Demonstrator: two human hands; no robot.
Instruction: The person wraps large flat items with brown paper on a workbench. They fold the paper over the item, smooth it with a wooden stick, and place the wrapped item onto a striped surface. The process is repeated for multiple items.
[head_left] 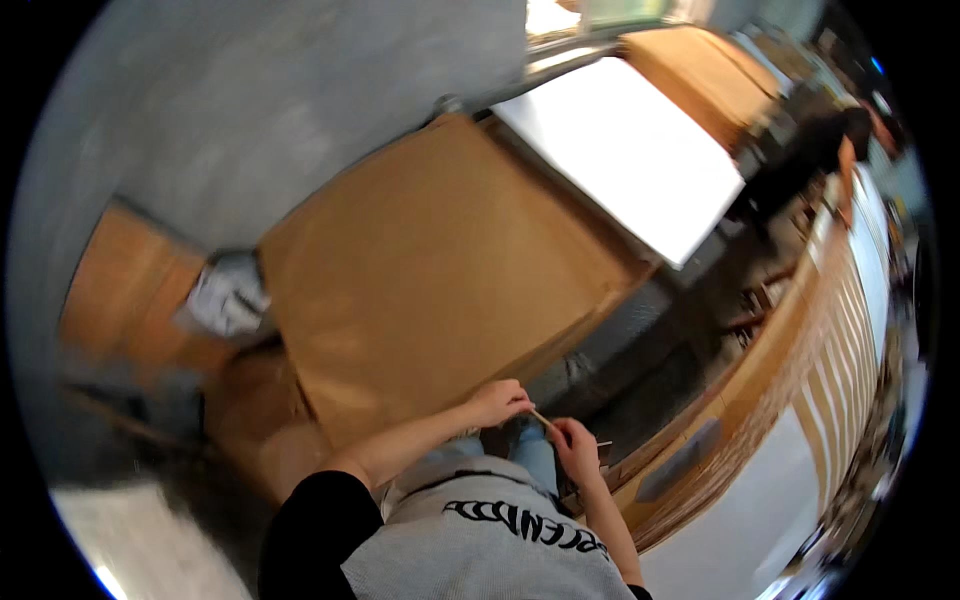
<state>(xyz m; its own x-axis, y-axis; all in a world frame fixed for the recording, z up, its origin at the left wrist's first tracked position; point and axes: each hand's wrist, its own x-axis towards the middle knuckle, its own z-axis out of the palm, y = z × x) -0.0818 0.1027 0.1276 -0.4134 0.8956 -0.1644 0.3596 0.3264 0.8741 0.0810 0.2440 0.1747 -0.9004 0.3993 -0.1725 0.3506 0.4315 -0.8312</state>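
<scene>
Just off the near edge of the brown sheet point(430, 270), a thin stick point(541, 419) runs between both hands: the left hand point(500, 403) pinches one end, the right hand point(577, 452) grips farther along. Right of the brown sheet lies a white panel point(630, 150).

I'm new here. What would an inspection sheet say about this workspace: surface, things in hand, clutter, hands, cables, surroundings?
Surface: large brown sheet in front, white panel beyond it.
Job's things: thin stick, blurred.
Clutter: crumpled white bundle, left of the brown sheet; material unclear.
Hands: left hand and right hand both grip the stick.
Cables: nothing seen.
Surroundings: grey wall, window; another person bends beside striped panels, right.
</scene>
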